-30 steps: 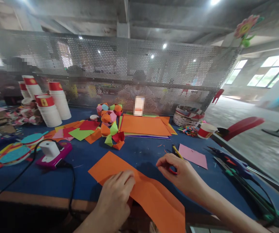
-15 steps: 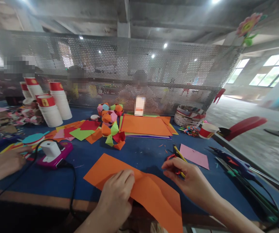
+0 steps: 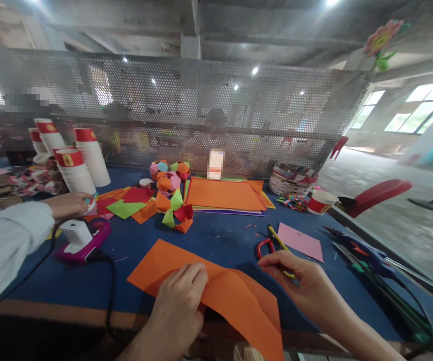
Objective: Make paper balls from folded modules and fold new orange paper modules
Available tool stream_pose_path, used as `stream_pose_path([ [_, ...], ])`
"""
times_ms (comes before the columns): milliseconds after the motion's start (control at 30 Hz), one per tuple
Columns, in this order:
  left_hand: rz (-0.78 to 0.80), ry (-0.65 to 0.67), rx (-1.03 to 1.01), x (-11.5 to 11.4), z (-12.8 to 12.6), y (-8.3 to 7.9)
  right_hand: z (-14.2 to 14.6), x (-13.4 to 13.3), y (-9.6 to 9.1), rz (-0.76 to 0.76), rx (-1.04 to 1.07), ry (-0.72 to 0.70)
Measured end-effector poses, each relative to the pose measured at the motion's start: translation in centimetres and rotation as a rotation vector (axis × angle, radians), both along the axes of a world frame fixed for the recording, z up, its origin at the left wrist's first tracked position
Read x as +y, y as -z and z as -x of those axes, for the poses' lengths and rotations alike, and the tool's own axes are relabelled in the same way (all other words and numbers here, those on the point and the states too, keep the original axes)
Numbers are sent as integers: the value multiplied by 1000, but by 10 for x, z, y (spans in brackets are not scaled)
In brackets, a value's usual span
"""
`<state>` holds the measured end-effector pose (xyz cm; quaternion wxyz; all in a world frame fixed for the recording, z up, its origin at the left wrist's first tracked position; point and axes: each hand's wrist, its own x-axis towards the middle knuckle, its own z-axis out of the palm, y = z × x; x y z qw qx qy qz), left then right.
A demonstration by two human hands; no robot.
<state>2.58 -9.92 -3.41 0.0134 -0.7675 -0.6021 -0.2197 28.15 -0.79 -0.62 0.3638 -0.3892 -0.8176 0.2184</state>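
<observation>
An orange sheet of paper (image 3: 235, 296) lies partly on the blue table and bends down over its front edge. My left hand (image 3: 182, 296) grips the sheet near its middle, fingers curled round the near edge. To its right, my right hand (image 3: 299, 281) hovers past the paper with thumb and fingertips brought together in a pinch. Whatever is between those fingertips, if anything, is too small to make out. Just beyond them lie red-handled scissors (image 3: 264, 249), largely apart from the hand, and a yellow pencil (image 3: 277, 236), partly covered by it.
A co-worker's hand (image 3: 69, 203) reaches in at left over coloured paper pieces (image 3: 126, 208). A purple power strip (image 3: 99, 235) trails a black cable. Folded paper shapes (image 3: 178, 215), an orange paper stack (image 3: 226, 194), pink paper (image 3: 301, 241), a cutter (image 3: 370, 276) and paper cups (image 3: 77, 170) surround the workspace.
My right hand has shifted slightly right and down, uncovering more of the red scissors. My left hand stays on the orange paper. The co-worker's hand has moved right and farther back.
</observation>
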Motion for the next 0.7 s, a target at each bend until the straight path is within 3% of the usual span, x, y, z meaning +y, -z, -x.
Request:
stream_pose_path([
  [367,-97,-1,-12,1,1,4,2,-9,-6,10,-21,3],
  [533,-149,-7,29,4,1,2,1,-18,-10,-30,-43,27],
  [700,-231,-8,48,6,5,0,3,-32,-14,-145,31,-65],
])
